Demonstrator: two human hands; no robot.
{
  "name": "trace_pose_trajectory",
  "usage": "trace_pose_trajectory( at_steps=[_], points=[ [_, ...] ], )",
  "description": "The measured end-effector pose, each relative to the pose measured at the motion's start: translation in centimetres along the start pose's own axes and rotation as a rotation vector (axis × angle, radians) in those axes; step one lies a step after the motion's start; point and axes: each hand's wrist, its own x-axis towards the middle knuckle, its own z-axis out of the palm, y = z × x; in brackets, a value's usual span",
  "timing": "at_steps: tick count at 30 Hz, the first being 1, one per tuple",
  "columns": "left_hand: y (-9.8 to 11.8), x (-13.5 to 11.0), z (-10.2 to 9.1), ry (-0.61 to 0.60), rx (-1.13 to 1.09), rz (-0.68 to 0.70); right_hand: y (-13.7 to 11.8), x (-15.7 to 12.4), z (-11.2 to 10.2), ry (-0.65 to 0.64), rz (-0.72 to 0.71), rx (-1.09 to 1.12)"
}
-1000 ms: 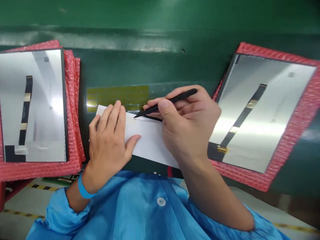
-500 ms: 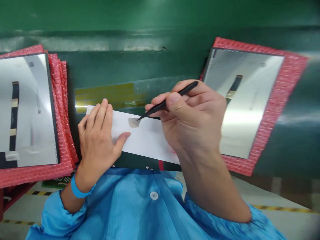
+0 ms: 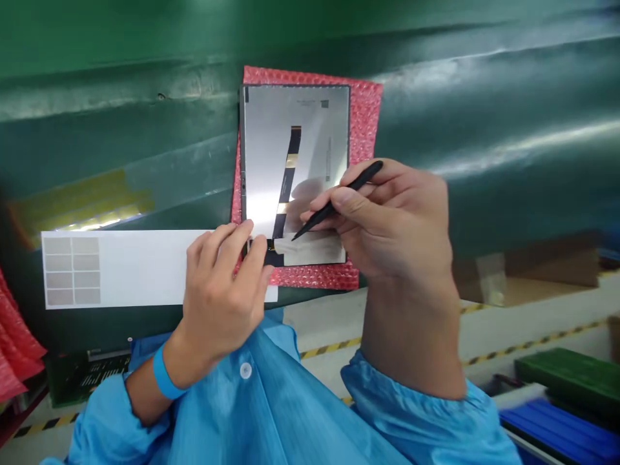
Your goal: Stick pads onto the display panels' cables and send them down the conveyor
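the silver panel (image 3: 264, 168) lies on red bubble wrap (image 3: 365, 123) – at its lower-left corner the left hand (image 3: 225, 294) rests, fingers slightly spread. the right hand (image 3: 397, 219) pinches a black pointed tool (image 3: 314, 219), tip at the pale tape (image 3: 314, 250) along the panel's lower edge. left of the panel: a white sheet (image 3: 140, 265) (with grey labels (image 3: 86, 263)).

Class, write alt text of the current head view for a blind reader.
The right hand holds a black pointed tool over a silver display panel on red bubble wrap; the left hand is at its lower-left corner.
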Motion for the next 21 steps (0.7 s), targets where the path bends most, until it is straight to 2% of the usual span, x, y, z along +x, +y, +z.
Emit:
trace_pose_trajectory(
  at_steps=[3,9,15,21],
  points=[
    [0.1,0.4,1.2,-0.073,0.053,0.001,0.1,0.0,0.5,-0.003,0.018,-0.011],
    [-0.3,0.5,0.5,-0.105,0.069,0.025,-0.5,0.0,0.6,0.038,0.024,-0.073],
    [-0.1,0.8,0.7,-0.128,0.068,0.009,-0.8,0.0,0.9,0.086,0.013,-0.114],
    [-0.1,0.8,0.7,-0.119,0.048,0.011,-1.0,0.0,1.0,0.074,0.02,-0.134]
  ],
)
